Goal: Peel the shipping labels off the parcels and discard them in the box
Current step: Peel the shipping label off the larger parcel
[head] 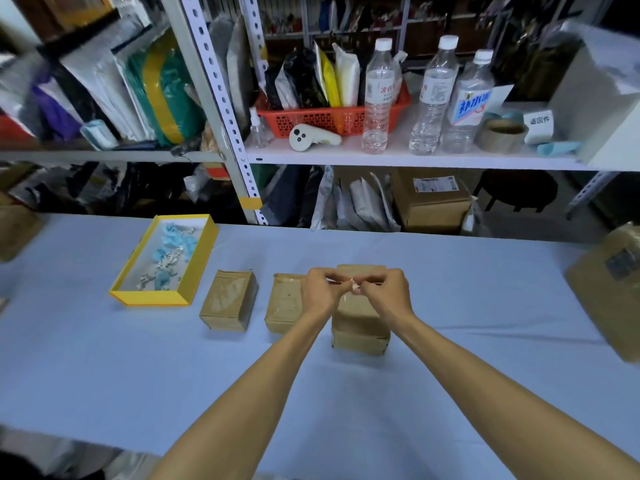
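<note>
Three small brown parcels stand in a row on the pale blue table. My left hand (320, 294) and my right hand (386, 292) meet above the right-most parcel (360, 323), their fingertips pinching a small crumpled white label scrap (354, 286) between them. The middle parcel (284, 304) is partly hidden behind my left hand. The left parcel (229, 301) stands alone with clear tape over its top. Further left, the yellow box (164, 261) lies open and holds several blue and white paper scraps.
A large brown parcel (613, 289) sits at the table's right edge, and another brown box (15, 230) at the far left. Behind the table stand metal shelves with water bottles (434, 98), a red basket (329, 117), tape rolls and more parcels below.
</note>
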`<state>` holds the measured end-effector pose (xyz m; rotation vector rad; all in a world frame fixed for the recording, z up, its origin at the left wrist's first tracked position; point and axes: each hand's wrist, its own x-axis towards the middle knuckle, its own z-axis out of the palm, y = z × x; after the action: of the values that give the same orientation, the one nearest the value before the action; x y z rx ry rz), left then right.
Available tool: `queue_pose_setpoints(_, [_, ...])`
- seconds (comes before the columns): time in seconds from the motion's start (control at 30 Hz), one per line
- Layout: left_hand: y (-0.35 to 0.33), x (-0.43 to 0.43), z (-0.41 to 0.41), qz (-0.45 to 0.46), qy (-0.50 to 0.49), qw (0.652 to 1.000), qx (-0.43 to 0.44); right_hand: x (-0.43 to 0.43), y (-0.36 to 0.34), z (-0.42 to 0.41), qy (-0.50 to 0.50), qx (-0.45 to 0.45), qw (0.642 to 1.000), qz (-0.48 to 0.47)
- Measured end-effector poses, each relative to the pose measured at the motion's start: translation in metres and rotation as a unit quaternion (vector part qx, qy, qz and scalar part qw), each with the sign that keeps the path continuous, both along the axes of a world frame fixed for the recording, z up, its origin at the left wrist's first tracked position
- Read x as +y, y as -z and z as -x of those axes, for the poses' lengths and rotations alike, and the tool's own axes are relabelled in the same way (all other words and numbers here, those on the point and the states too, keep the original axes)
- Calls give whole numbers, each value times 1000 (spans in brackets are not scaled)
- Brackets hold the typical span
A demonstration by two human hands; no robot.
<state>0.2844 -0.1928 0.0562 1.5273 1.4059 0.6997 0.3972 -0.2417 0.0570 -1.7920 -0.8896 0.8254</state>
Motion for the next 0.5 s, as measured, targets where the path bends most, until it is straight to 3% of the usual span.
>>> queue_pose_setpoints(0.37, [1, 3, 34, 5, 133, 991, -5, -18, -11, 29, 23, -57, 997, 37])
queue_pose_setpoints(0.5, [-3, -1, 37, -12, 221, 975, 7, -34, -19, 38, 97, -68, 991, 55])
